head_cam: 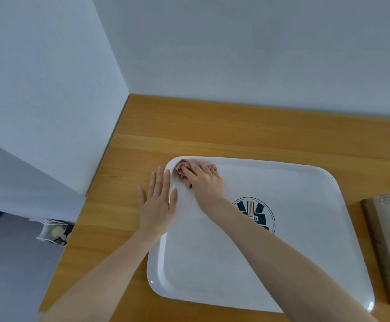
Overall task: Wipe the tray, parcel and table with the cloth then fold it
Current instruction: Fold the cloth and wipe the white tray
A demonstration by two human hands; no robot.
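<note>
While the left hand (158, 203) lies flat with fingers straight and close together, palm down, it rests partly on the table (212, 126) and partly on the left rim of the tray (282, 263), holding nothing. Seen from above, both bare forearms reach forward from the bottom of the view. The right hand (204, 182) is inside the tray at its far left corner, pressing down on a bunched pinkish-brown cloth (181, 171). Its fingers are spread and nearly straight over the cloth, which shows past the fingertips and beside the thumb; I cannot tell whether the thumb tucks under the fabric. The two hands are near each other, with the tray rim between them. The tray is white, shallow and rectangular with rounded corners, and it lies flat on the wooden table, turned slightly askew. A round dark blue logo (259, 214) with thin coloured stripes is printed near its middle, partly covered by the right forearm. The parcel (389, 240), wrapped in brown paper, lies on the table just beside the tray's right edge, cut off by the frame. Pale grey walls (235, 43) meet the table at its far and left sides. Low at left, on the floor, stands a small patterned object (53, 232), too blurred to identify.
</note>
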